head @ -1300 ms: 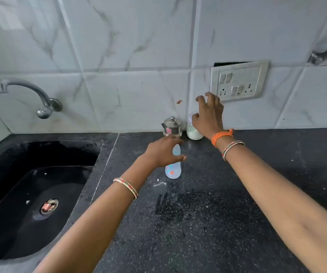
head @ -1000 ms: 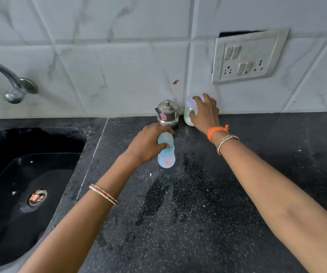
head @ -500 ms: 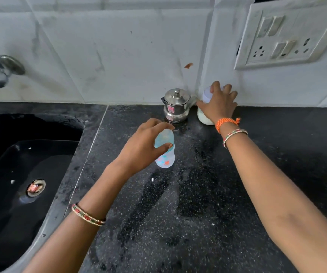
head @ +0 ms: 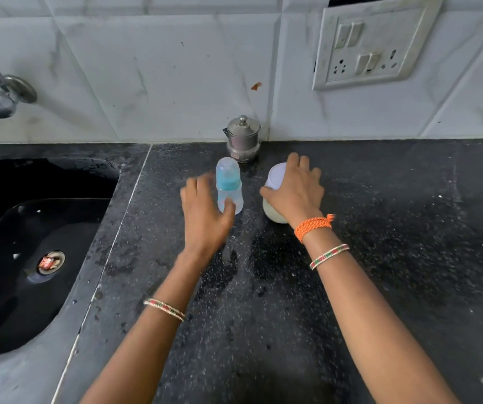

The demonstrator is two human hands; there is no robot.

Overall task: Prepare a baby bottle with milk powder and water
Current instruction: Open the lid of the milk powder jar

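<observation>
Black sink [head: 39,228] lay leftmost in the speckled black bench [head: 380,258]. Left hand [head: 205,212] was spread loosely, thumb touching the upright clear baby bottle with blue cap [head: 228,185]. Right hand [head: 295,191] gripped the white plastic tub [head: 273,211] from above; steel lidded pot [head: 243,139] stood behind.

**Bottle + jar, counter**

Bottle [head: 229,185]: clear plastic, blue teat under clear cap, upright on black counter, looks empty. Jar [head: 275,196]: white translucent, white lid on, upright just right of bottle, not touching; white contents, prob. powder.
</observation>
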